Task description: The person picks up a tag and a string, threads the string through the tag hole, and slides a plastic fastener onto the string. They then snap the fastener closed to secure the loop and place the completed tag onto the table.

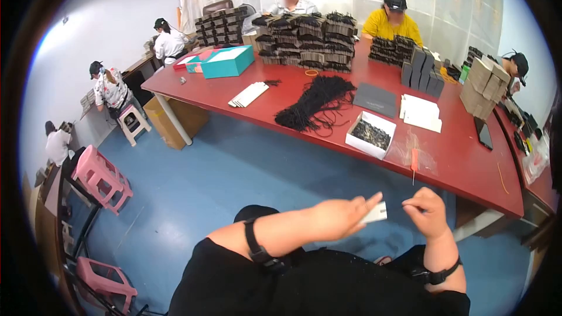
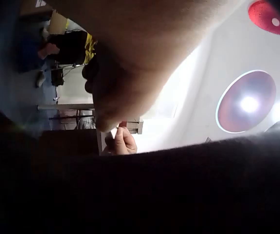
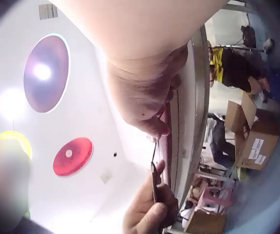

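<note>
In front of the person's body, the left hand (image 1: 336, 219) holds a small white card (image 1: 376, 213) between thumb and fingers. To its right, the right hand (image 1: 427, 212) is curled with thumb and fingertips together. The right wrist view shows a thin dark cord (image 3: 154, 152) running from the pinched fingertips of the right hand (image 3: 142, 92) to the card's edge (image 3: 154, 183), gripped by the left hand (image 3: 149, 209). In the left wrist view the left hand (image 2: 125, 73) hides most of the card, and the right hand (image 2: 123, 142) is small beyond it.
On the red table (image 1: 234, 102) lie a black cord bundle (image 1: 316, 102), a white box (image 1: 370, 134) of small metal pieces, white cards (image 1: 420, 112), a dark grey card (image 1: 376, 99) and a phone (image 1: 483, 133). Tall dark stacks (image 1: 307, 41) stand behind. Several people sit around.
</note>
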A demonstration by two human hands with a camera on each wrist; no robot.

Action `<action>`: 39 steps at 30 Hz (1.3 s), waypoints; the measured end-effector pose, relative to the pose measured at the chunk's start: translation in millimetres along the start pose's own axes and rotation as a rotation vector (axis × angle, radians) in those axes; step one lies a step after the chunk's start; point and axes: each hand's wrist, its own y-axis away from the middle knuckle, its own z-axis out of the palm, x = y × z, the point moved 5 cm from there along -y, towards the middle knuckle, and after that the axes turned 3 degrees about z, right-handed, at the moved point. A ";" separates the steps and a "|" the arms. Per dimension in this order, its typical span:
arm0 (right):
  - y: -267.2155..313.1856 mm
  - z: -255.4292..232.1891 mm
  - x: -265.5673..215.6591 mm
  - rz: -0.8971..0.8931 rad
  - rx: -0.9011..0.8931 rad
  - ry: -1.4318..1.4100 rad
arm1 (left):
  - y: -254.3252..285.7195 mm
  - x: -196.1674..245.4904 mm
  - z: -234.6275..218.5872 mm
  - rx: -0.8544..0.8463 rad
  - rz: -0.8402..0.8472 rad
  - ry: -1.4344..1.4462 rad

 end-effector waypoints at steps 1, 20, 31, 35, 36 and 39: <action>-1.7 -11.2 -1.8 0.035 0.072 -0.055 | 1.2 -5.4 -24.4 0.016 -0.057 -0.075; -139.0 -66.1 111.7 0.258 -0.298 0.842 | -103.7 -173.8 -178.9 0.294 -0.198 -0.390; -134.7 -59.2 126.4 0.274 -0.281 0.810 | -186.2 -193.3 -118.5 -0.076 -0.162 -0.504; -126.3 -68.0 136.6 0.298 -0.192 0.682 | -180.1 -184.2 -121.9 -0.043 -0.103 -0.518; -126.2 -73.1 135.1 0.321 -0.176 0.667 | -177.9 -180.9 -124.2 -0.009 -0.083 -0.505; -118.7 -83.4 121.4 0.311 -0.102 0.661 | -171.3 -181.3 -133.4 0.087 -0.118 -0.330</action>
